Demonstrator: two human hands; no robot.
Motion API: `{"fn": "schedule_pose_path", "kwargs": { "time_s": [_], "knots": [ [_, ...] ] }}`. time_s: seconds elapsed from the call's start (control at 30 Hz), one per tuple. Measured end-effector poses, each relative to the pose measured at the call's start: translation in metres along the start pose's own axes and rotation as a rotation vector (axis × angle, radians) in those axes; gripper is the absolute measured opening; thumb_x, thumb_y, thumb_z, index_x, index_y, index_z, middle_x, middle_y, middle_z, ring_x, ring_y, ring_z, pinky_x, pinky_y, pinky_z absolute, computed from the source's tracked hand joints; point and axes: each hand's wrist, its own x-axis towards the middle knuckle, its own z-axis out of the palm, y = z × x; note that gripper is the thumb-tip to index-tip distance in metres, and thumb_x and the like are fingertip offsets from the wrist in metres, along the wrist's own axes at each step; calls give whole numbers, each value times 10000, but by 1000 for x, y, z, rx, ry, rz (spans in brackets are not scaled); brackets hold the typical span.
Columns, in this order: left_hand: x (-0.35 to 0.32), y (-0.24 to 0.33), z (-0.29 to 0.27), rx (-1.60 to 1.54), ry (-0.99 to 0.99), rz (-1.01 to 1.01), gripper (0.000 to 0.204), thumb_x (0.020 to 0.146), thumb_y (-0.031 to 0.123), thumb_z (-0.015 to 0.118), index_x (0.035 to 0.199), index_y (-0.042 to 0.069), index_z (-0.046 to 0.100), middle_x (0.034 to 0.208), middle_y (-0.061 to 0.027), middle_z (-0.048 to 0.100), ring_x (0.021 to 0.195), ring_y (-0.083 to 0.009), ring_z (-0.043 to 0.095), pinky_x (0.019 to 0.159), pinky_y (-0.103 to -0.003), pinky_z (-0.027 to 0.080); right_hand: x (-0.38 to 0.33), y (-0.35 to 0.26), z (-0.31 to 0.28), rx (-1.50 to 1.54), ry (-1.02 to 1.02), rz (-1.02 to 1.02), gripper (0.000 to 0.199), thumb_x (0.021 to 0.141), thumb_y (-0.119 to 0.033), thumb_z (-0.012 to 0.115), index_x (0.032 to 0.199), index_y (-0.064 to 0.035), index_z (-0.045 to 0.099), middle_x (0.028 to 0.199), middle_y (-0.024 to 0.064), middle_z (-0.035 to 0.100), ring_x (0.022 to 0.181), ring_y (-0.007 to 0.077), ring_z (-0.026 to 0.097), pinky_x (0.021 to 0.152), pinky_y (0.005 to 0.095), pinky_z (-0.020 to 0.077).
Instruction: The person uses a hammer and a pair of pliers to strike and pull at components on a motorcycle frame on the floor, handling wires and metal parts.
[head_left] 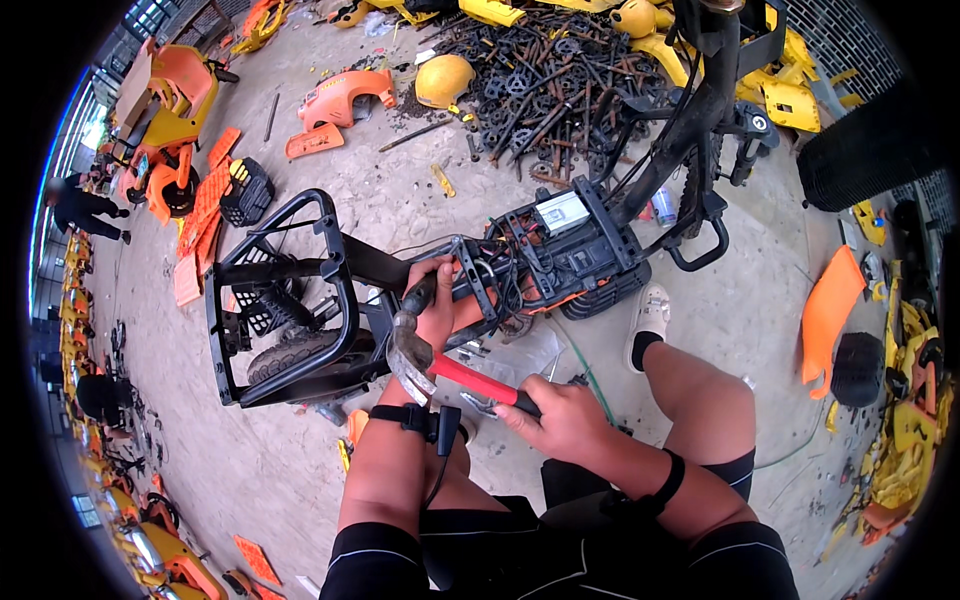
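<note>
My right hand [567,417] is closed around the black grip of a claw hammer [470,378] with a red shaft. Its metal head overlaps my left wrist in the picture, so I cannot tell whether they touch. My left hand [436,305] is closed at the middle of a stripped scooter frame [375,262], around something dark that I cannot make out. Black tubes form an open rack at the frame's left end. Wires and a silver box [562,212] sit on the battery section to the right. A shiny curved metal piece [480,404] shows beside my right fingers.
A pile of rusty metal parts [550,90] lies beyond the frame, with a yellow helmet-like shell [444,80] beside it. Orange panels [207,205] are stacked at left; another orange panel [831,310] lies right. A person [88,208] stands far left. My shoe [651,312] is near the frame.
</note>
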Motion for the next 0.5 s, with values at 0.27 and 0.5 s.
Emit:
{"fn": "schedule_pose_path", "kwargs": {
  "time_s": [0.27, 0.5],
  "knots": [
    [-1, -2, 2, -29, 9, 22, 187, 1054, 171, 598, 1153, 13, 587, 1072, -89, 682, 945, -143, 642, 880, -295, 528, 1, 2, -3, 25, -3, 21, 471, 941, -498, 680, 894, -42, 573, 588, 151, 625, 530, 377, 653, 474, 451, 506],
    [0, -6, 1, 14, 32, 43, 195, 1048, 188, 612, 1137, 14, 603, 1053, -103, 699, 940, -165, 670, 861, -312, 543, 0, 3, -3, 35, -8, 29, 469, 942, -491, 681, 899, -36, 579, 597, 156, 628, 534, 374, 652, 480, 452, 502]
  ]
}}
